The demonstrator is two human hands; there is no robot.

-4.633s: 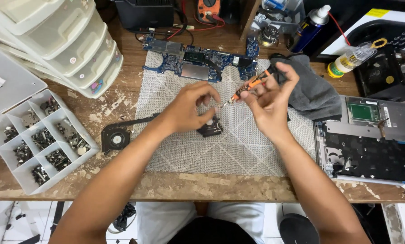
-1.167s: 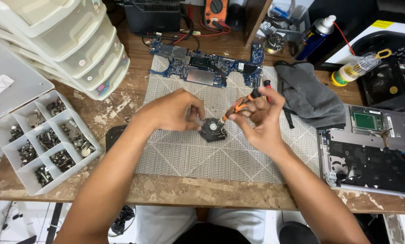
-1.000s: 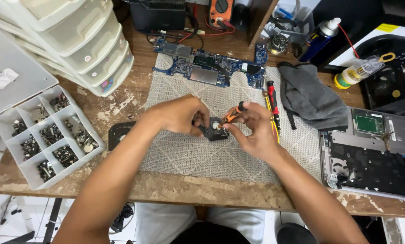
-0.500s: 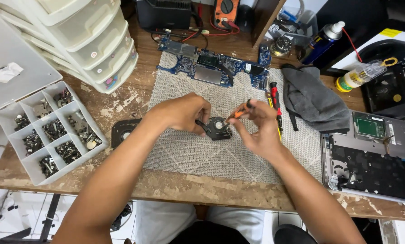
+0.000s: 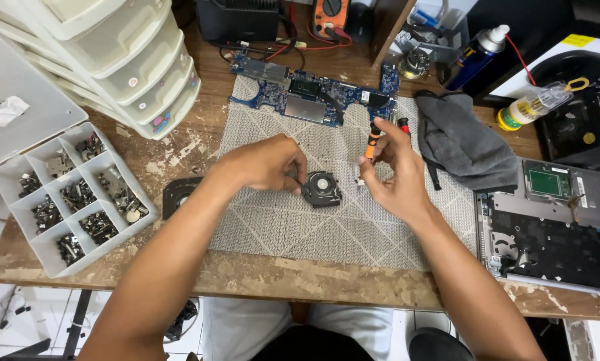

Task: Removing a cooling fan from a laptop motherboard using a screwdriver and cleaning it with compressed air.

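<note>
— What have my hands got right now?

— My left hand (image 5: 263, 164) is curled over the left edge of the small black laptop cooling fan (image 5: 322, 188), fingertips pinching its rim, so it is closed on the fan. The fan lies flat near the middle of the grey patterned work mat (image 5: 293, 227).

— And the other one?

— My right hand (image 5: 397, 170) holds an orange-and-black precision screwdriver (image 5: 371, 144) nearly upright, thumb and fingers wrapped round its shaft, the tip pointing down just right of the fan. I can't tell whether the tip touches the mat.

— What sits around them?

— A blue laptop motherboard (image 5: 313, 100) lies at the mat's far edge, a dark grey cloth (image 5: 460, 144) to the right, and beyond that an opened laptop base (image 5: 554, 220). On my left is a white compartment tray (image 5: 19, 220) of screws and small parts, beside stacked plastic drawers (image 5: 119, 67).
</note>
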